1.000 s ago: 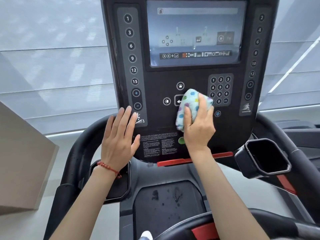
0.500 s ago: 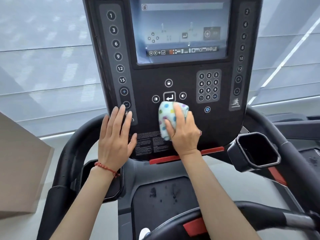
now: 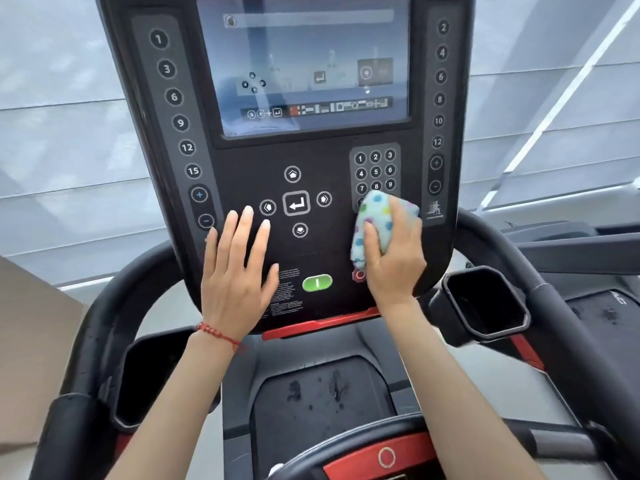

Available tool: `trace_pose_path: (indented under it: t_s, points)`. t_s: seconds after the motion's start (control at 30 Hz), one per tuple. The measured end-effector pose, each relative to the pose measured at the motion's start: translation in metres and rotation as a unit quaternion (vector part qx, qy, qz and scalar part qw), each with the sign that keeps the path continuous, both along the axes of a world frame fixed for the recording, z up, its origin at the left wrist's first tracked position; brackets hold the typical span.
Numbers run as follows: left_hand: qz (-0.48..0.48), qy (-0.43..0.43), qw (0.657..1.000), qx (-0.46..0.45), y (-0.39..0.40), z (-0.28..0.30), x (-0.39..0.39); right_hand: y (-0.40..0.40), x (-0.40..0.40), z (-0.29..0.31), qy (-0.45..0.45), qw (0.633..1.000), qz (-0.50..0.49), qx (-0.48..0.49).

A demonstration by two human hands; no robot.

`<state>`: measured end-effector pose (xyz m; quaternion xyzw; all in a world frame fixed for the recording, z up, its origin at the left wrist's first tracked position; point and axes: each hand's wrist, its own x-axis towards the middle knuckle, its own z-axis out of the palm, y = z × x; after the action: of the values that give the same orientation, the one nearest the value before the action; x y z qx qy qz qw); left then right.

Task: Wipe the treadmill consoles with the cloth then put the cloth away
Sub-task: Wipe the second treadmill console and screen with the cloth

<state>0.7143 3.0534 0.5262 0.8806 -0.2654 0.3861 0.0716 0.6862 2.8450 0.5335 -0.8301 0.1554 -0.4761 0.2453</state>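
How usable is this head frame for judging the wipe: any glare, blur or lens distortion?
Head view: daylight from the windows washes out the screen, so its icons read faint; the console edges and handrails bow from the wide-angle lens; the cloth and right hand are slightly soft, while the left hand and keypad digits stay legible.

left hand (image 3: 235, 282): red beaded string bracelet (image 3: 216, 332) at wrist
right hand (image 3: 393, 261): no jewellery
forearms: bare, sleeveless
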Motion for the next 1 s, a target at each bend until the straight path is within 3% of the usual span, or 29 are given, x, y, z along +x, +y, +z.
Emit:
trace_pose_path:
  t_s: [0.13,0.3,0.37,0.53,0.67,0.73,0.9,1.0]
  points:
    - [0.011,0.008,1.000,-0.003,-0.004,0.002,-0.002,0.026,0.022,0.015,-0.002,0.986,0.053,-0.156]
    - [0.005,0.012,1.000,-0.009,-0.018,0.007,-0.003,0.006,0.030,0.030,-0.012,0.967,0.093,-0.236]
    - [0.001,0.014,1.000,-0.016,-0.026,0.008,-0.003,-0.012,0.033,0.037,-0.005,0.972,0.072,-0.222]
    - [0.002,0.014,1.000,-0.019,-0.036,0.008,-0.003,-0.076,0.036,0.066,-0.001,0.999,-0.024,-0.044]
    - [0.009,0.012,1.000,-0.016,-0.037,0.007,-0.003,-0.061,0.036,0.072,-0.007,0.999,-0.031,0.015]
    - [0.011,0.012,1.000,-0.014,-0.038,0.007,-0.003,-0.043,0.040,0.072,-0.006,1.000,-0.008,-0.003]
    - [0.024,0.008,1.000,-0.006,-0.040,0.006,-0.002,0.010,0.055,0.068,0.001,0.983,0.079,-0.164]
    - [0.028,0.001,1.000,-0.012,-0.044,0.005,-0.002,0.002,0.054,0.065,-0.010,0.976,0.089,-0.198]
